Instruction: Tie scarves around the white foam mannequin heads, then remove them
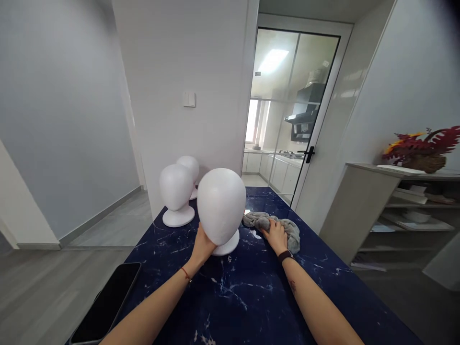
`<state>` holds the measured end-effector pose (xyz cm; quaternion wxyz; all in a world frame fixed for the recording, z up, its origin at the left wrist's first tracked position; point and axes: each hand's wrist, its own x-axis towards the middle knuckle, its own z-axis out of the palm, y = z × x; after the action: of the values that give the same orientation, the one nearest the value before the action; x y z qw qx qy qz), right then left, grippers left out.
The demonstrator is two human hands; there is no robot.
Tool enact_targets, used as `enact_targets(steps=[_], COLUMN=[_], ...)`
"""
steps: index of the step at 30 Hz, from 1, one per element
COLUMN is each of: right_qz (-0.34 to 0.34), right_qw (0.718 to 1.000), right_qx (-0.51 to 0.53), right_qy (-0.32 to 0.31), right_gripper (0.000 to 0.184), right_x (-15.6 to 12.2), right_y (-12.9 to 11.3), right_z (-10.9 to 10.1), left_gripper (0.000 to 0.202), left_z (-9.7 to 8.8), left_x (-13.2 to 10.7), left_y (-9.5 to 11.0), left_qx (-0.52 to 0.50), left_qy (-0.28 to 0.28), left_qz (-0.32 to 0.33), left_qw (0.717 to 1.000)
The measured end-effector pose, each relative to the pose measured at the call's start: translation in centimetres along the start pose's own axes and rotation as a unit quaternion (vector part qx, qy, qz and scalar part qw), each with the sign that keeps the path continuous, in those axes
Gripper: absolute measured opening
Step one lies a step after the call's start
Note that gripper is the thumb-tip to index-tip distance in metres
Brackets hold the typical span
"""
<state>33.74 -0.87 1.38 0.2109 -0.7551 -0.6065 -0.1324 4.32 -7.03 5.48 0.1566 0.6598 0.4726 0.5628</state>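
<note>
A white foam mannequin head (221,203) stands on its round base on the dark blue marble table (251,297). My left hand (203,247) grips its neck from the near side, fingers wrapped round it. My right hand (275,235) lies on a crumpled grey cloth (283,225) just right of the head, fingers curled into the fabric. Two more white foam heads stand behind to the left, one nearer (176,191) and one (189,167) by the wall.
A black phone (108,302) lies at the table's near left corner. A white wall stands behind the table, with a glass kitchen door (294,115) to its right. Open shelves (413,206) topped by a basket of red flowers (424,151) stand at the right.
</note>
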Motion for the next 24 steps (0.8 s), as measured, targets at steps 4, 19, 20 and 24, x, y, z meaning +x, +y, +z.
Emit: enact_targets(steps=[4, 19, 20, 24], right_qz=[-0.072, 0.176, 0.164, -0.089], right_qw=[0.995, 0.919, 0.917, 0.929], right_qx=[0.056, 0.288, 0.29, 0.263], right_qy=[0.051, 0.205, 0.221, 0.246], right_gripper=[0.031, 0.059, 0.056, 0.032], right_x=[-0.4, -0.6, -0.8, -3.1], right_y=[1.0, -1.5, -1.7, -4.4], right_z=[-0.5, -6.4, -6.5, -6.0], left_gripper=[0.074, 0.076, 0.076, 0.072], left_z=[2.7, 3.3, 3.3, 3.0], left_x=[0.8, -0.1, -0.1, -1.8], left_y=[-2.3, -3.7, -3.6, -2.6], left_qx=[0.02, 0.099, 0.1, 0.125], left_qy=[0.012, -0.012, -0.013, 0.035], left_qz=[-0.005, -0.041, -0.047, -0.077], left_qw=[1.0, 0.994, 0.994, 0.989])
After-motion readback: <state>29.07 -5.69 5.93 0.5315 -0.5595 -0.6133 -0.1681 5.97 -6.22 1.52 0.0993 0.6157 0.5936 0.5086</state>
